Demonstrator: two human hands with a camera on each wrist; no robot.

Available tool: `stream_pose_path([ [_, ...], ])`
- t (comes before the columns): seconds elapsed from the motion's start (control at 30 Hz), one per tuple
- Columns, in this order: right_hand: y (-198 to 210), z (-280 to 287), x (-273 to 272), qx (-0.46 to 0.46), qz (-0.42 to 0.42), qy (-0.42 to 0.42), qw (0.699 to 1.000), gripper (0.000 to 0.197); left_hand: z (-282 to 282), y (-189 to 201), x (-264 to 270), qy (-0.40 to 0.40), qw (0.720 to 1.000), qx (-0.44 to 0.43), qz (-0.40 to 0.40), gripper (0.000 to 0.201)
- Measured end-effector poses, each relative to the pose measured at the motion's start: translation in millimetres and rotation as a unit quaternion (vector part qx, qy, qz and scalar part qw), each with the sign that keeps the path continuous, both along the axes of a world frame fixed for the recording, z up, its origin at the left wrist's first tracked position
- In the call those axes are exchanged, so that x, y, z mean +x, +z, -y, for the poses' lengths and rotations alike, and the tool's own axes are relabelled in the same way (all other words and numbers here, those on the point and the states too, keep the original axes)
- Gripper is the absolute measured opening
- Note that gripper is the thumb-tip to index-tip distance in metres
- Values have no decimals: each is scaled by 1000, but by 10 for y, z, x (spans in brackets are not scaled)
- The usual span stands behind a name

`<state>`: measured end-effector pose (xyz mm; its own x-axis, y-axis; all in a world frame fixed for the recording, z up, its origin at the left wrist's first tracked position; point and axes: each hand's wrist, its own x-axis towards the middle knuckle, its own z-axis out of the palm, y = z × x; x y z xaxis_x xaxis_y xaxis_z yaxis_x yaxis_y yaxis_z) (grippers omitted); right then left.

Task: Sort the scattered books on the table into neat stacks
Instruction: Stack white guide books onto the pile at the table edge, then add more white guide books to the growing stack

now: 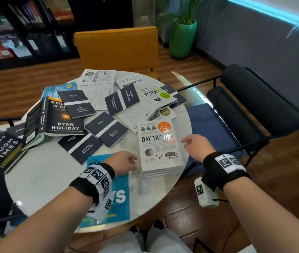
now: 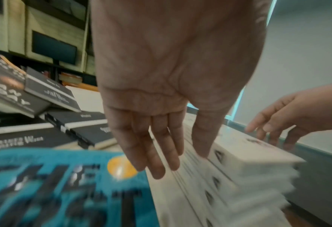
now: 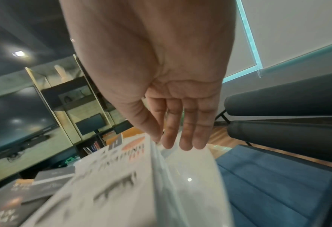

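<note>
White "Day Trading 101" books (image 1: 160,148) form a neat stack at the near right edge of a round marble table (image 1: 41,179), between the person's two hands. Left hand (image 1: 123,161) hovers just beside the stack's left edge, over a blue book (image 1: 121,196), fingers straight and loose, holding nothing. Right hand (image 1: 197,146) hovers at the stack's right edge, fingers relaxed and empty; dark paperbacks (image 1: 106,131) lie scattered beyond.

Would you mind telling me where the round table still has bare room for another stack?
Bare white tabletop lies at the near left, bordered by the black Leading in Tough Times book, the navy Letters to a Young Poet booklet and the blue paperback. The far half is crowded with overlapping books.
</note>
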<state>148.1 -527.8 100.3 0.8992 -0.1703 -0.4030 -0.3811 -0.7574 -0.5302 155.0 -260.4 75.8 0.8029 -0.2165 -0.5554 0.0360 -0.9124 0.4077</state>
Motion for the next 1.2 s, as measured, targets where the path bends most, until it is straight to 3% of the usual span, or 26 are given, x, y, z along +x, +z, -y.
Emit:
stream_pose_path([
  [0.1,222,-115,433,30,53,-10,998,13,-86,192,401,87,994,-18,58,34],
  [0.27,397,-576,1275,69,76,2,995,28,-249,381,1012,139,982,-6,129,31],
  [0.37,372,-879,1834,52,48,22,997,27,-477,166,1230,137,982,36,124,30],
  [0.5,302,-1235,2338,-53,0,90,995,34,-810,-250,1228,147,976,117,111,61],
  [0.6,170,-1432,2658,-68,-27,91,993,46,-964,-474,1209,158,975,105,120,79],
  [0.77,-33,-1717,2991,-140,-42,109,983,66,-1078,-596,1228,138,977,87,136,79],
  [0.93,-154,-1798,3091,-166,-40,33,985,79,-1166,-634,1176,150,974,60,158,67],
  [1.0,-178,-1797,3108,-139,-27,1,990,79,-1183,-633,1162,161,971,48,173,62],
  [1.07,-163,-1801,3101,-27,-12,-16,999,72,-1209,-640,1158,167,967,40,186,59],
  [1.13,-76,-1822,3029,115,45,-1,992,48,-1226,-630,1154,180,964,26,194,57],
  [1.2,93,-1876,2906,194,121,15,973,30,-1241,-615,1145,196,961,17,196,53],
])
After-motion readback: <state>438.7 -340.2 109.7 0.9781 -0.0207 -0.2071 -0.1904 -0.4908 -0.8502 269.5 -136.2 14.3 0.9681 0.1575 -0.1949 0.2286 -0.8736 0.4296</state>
